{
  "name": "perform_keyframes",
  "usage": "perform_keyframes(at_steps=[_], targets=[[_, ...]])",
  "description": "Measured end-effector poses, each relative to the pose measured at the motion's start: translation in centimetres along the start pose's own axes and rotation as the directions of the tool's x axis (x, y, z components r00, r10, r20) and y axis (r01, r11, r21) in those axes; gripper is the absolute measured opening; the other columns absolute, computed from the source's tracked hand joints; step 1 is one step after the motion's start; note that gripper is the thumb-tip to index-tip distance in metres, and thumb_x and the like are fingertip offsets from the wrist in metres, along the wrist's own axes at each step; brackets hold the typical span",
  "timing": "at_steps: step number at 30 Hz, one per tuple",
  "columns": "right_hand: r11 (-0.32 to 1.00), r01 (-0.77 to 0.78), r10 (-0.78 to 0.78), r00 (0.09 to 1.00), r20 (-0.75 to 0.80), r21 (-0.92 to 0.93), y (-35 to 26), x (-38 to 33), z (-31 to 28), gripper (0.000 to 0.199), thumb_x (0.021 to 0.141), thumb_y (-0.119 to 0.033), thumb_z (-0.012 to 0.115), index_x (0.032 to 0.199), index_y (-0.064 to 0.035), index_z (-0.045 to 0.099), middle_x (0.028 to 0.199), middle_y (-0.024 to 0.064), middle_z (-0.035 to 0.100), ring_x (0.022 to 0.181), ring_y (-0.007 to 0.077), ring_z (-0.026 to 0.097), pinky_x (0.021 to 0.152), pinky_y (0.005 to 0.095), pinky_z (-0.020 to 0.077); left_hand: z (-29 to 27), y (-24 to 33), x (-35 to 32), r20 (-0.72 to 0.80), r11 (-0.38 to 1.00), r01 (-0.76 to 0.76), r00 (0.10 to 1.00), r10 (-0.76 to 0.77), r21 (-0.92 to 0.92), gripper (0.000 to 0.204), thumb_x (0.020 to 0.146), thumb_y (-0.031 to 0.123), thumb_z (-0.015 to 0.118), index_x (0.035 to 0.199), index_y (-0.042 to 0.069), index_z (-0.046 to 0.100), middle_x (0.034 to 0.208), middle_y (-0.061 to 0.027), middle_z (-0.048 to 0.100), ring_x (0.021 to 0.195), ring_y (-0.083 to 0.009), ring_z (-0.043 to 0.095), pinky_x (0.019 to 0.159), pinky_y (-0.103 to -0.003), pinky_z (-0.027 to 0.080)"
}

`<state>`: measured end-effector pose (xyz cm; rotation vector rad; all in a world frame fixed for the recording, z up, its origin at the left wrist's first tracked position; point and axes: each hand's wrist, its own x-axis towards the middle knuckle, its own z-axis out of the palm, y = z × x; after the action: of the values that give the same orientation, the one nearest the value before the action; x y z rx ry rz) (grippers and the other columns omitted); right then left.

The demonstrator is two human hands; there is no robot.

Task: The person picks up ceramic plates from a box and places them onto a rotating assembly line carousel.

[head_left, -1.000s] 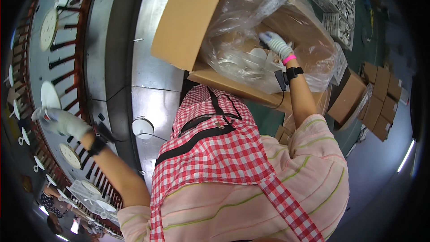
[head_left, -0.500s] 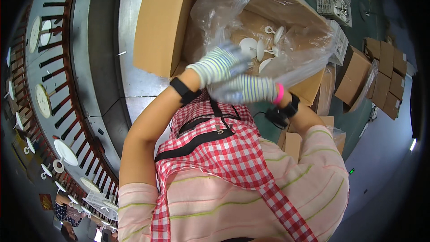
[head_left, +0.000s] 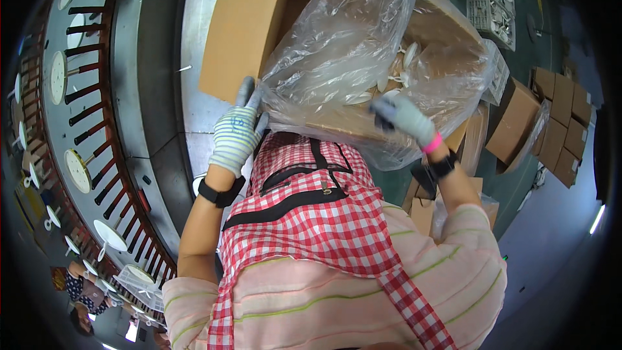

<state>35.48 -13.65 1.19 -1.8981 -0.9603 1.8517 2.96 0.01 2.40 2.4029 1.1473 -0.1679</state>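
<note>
A large open cardboard box (head_left: pixel 236 26) holds a clear plastic liner (head_left: pixel 343 39) spread over its opening and hanging past its near side. Through the film and a gap show white disc-shaped parts (head_left: pixel 409 57), some with stems. My left hand (head_left: pixel 236 135), in a striped glove with grey fingertips, rests at the box's near left corner, fingers stretched and spread by the liner's edge. Over the near right part of the liner is my gloved right hand (head_left: pixel 407 120). Motion smears its fingers, so whether they grip the film is unclear.
On the left runs a conveyor with dark rods (head_left: pixel 91 91) carrying white discs (head_left: pixel 59 78). A metal table (head_left: pixel 194 100) lies under the box. White crates (head_left: pixel 492 16) and stacked cartons (head_left: pixel 560 120) stand on the right. Another person (head_left: pixel 87 295) works at far lower left.
My hands have moved apart, left to the box's corner and right to its near right side. The liner now covers more of the opening, hiding several discs.
</note>
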Motion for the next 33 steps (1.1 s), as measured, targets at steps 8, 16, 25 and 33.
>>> perform_keyframes(at_steps=[8,16,25,33], targets=[[0.438,0.099,-0.316,0.947,-0.050,-0.893,10.3,17.4,1.0,0.030,0.085,-0.026,0.049,0.100,-0.0046,0.063,0.098,0.0169,0.064,0.091,0.0346,0.061,0.080,0.0422,0.0465,0.1,-1.9,-1.3,-0.281,0.966,0.233,0.925,-0.255,-0.109,0.068,0.081,0.032,0.061,0.135,0.001,0.032,0.142,-0.0204,0.028,0.064,-0.0284,0.060,0.068,-0.037,0.051],[0.396,0.054,-0.278,0.959,-0.063,-0.917,5.6,20.2,1.4,0.023,0.079,-0.020,0.053,0.093,-0.0050,0.064,0.097,0.0191,0.062,0.088,0.0337,0.061,0.079,0.0429,0.0461,-3.5,4.0,-2.9,-0.235,0.898,-0.233,0.960,0.151,-0.374,0.030,0.080,0.012,0.061,0.108,0.002,0.056,0.106,-0.0175,0.059,0.097,-0.0292,0.059,0.081,-0.033,0.046],[0.698,0.561,-0.713,0.601,-0.360,-0.445,1.2,-4.2,3.3,0.033,0.082,-0.012,0.052,0.114,-0.0019,0.054,0.103,0.0197,0.060,0.088,0.0342,0.060,0.075,0.0404,0.0470,0.5,10.7,3.8,0.190,0.855,-0.252,0.910,0.368,-0.453,0.035,0.076,0.020,0.064,0.108,0.012,0.057,0.087,-0.0168,0.063,0.081,-0.0352,0.060,0.073,-0.042,0.048],[0.762,0.645,-0.554,0.693,-0.461,0.052,-0.2,-0.1,1.2,0.031,0.092,-0.016,0.043,0.116,0.0040,0.050,0.111,0.0122,0.056,0.101,0.0210,0.053,0.089,0.0311,0.0397,-2.8,13.7,8.0,-0.134,0.661,-0.750,0.652,0.747,0.036,0.032,0.081,0.013,0.058,0.112,0.008,0.054,0.102,-0.0096,0.062,0.084,-0.0321,0.062,0.072,-0.039,0.050]])
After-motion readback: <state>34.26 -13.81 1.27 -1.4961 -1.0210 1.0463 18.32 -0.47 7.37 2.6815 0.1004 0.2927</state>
